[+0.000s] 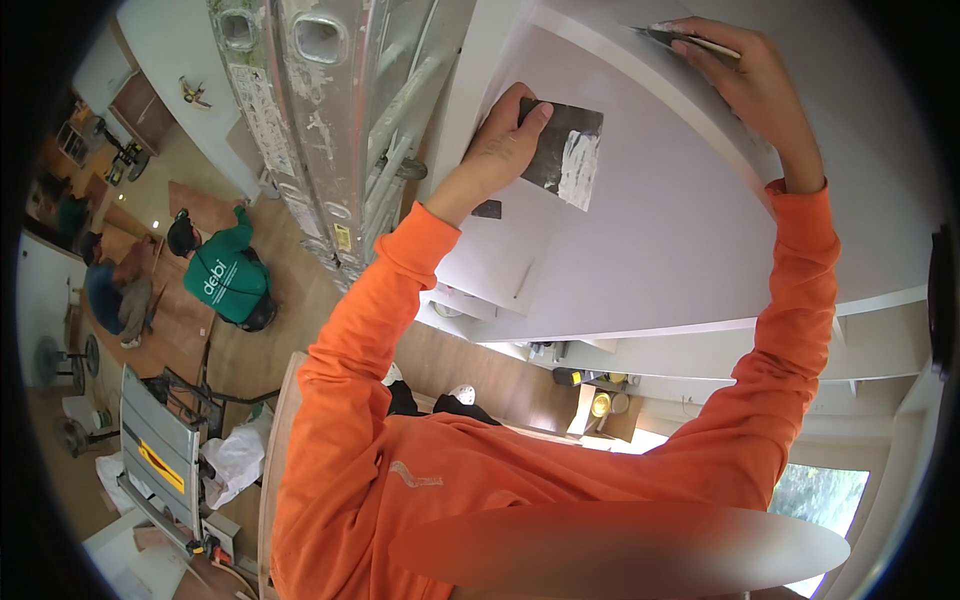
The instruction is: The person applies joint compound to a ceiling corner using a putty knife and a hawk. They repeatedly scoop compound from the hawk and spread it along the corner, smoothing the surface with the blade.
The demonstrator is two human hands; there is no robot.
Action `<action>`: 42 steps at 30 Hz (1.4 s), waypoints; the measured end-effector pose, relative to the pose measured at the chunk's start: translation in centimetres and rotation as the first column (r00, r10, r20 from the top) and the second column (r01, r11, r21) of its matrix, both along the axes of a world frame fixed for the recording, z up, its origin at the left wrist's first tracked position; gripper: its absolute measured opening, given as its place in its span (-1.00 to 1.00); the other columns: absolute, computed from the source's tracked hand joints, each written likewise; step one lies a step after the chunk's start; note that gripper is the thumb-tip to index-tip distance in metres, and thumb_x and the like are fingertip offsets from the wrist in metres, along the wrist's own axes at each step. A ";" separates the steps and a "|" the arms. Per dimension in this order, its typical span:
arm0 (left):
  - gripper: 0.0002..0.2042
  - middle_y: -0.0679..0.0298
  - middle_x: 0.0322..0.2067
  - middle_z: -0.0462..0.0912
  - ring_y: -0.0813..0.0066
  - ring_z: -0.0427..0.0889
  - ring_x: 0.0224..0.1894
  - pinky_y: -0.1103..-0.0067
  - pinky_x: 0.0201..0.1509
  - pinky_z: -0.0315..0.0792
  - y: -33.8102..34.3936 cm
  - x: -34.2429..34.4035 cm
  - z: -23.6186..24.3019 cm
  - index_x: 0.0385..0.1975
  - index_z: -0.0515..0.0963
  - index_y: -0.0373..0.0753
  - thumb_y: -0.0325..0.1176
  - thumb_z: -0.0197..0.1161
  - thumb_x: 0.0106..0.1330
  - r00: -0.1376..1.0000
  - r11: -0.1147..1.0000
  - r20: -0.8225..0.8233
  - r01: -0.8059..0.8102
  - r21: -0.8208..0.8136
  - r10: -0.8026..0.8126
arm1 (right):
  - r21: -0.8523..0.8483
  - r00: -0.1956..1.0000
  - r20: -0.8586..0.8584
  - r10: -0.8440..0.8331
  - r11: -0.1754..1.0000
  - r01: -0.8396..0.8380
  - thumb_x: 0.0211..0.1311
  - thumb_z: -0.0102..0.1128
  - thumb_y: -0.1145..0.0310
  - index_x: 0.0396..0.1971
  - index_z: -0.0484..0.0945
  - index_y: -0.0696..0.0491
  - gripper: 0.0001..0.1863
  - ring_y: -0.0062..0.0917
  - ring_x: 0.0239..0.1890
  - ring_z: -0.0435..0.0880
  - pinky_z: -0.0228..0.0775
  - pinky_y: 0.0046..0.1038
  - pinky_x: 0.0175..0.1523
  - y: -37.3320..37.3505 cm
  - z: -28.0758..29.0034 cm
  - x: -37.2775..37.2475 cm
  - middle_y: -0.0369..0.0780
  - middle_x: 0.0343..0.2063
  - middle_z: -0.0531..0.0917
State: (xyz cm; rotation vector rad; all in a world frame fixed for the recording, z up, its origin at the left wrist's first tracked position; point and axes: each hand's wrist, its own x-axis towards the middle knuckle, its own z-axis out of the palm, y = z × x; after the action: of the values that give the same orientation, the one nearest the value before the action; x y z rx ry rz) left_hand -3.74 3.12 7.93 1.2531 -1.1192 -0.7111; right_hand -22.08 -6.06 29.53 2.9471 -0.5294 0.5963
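My left hand (500, 150) grips the edge of a dark, flat, square plate (545, 160), thumb on top. White filler (579, 170) is smeared along the plate's right side. Raised at the upper right, my right hand (755, 75) is closed around a small putty knife (712, 46) with a pale handle. The knife's blade points left, close to the whitish panel (860, 130); whether it touches is hard to tell. A curved pale edge (660, 85) runs below that hand, bordering a large flat light-coloured surface (650, 260).
An aluminium ladder (310, 110) stands left of my left arm. Lower left is a table saw (160, 450). Two people work low on the floor: one in a green top (228, 270), another in dark blue (105, 300). Shelving (640, 340) lies below the panel.
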 end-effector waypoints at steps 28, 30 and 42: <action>-0.68 0.28 -0.44 0.40 0.48 0.33 -0.35 0.51 -0.24 0.31 -0.3 -0.1 -0.4 -0.18 0.42 -0.23 -0.06 0.11 0.48 0.999 0.998 -0.037 0.006 -0.057 -0.008 | 0.107 0.974 -0.061 -0.220 0.968 0.226 0.36 0.23 0.35 -0.03 0.69 0.07 -0.75 -0.70 -0.56 0.45 0.30 -0.60 -0.50 0.2 0.1 0.1 -0.34 -0.32 0.77; -0.68 0.28 -0.43 0.40 0.48 0.33 -0.35 0.52 -0.24 0.31 -0.3 0.0 -0.3 -0.18 0.42 -0.23 -0.05 0.12 0.48 1.000 0.998 -0.021 -0.010 -0.063 0.009 | 0.105 0.980 -0.026 -0.198 0.974 0.199 0.36 0.23 0.35 -0.03 0.69 0.07 -0.75 -0.69 -0.54 0.47 0.31 -0.59 -0.49 0.1 0.1 -0.1 -0.33 -0.31 0.77; -0.71 0.30 -0.42 0.41 0.50 0.34 -0.32 0.52 -0.19 0.33 -0.2 -0.1 -0.1 -0.17 0.41 -0.22 -0.08 0.11 0.49 0.999 0.998 -0.035 0.008 0.060 -0.006 | -0.039 0.986 -0.063 -0.152 0.988 0.150 0.37 0.21 0.39 -0.02 0.68 0.07 -0.75 -0.65 -0.51 0.50 0.38 -0.58 -0.37 -0.2 0.1 0.2 -0.26 -0.31 0.76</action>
State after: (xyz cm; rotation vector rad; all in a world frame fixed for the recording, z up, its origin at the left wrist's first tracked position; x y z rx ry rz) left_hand -3.80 2.96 7.80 1.2831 -1.0815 -0.7740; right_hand -21.88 -6.28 29.66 2.8498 -0.7205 0.4848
